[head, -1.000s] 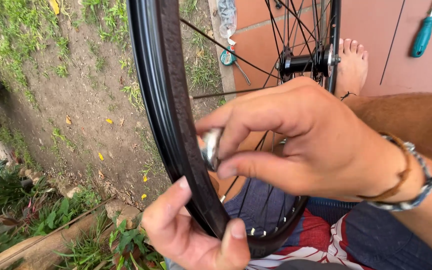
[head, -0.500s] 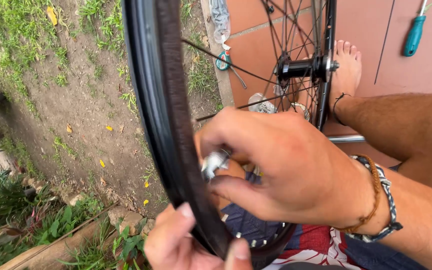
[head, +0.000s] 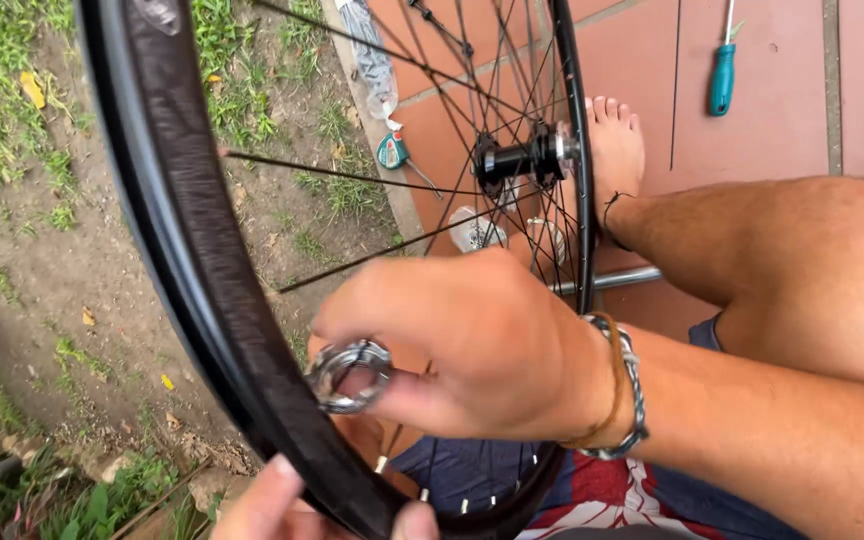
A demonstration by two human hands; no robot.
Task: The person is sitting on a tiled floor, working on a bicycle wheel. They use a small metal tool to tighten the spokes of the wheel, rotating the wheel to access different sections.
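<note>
I see my right hand [head: 472,345] pinching a small round silver metal spoke tool [head: 350,375] tight against the big black bicycle wheel rim [head: 187,250]. My left hand [head: 327,510] grips the rim from below, fingers closed around it, low in view.

I'm looking at a home yard: terracotta patio tiles [head: 772,140] border a patchy lawn [head: 42,200], a teal-handled screwdriver [head: 721,78] lies loose, and one bare foot [head: 614,150] rests on the tiles.
</note>
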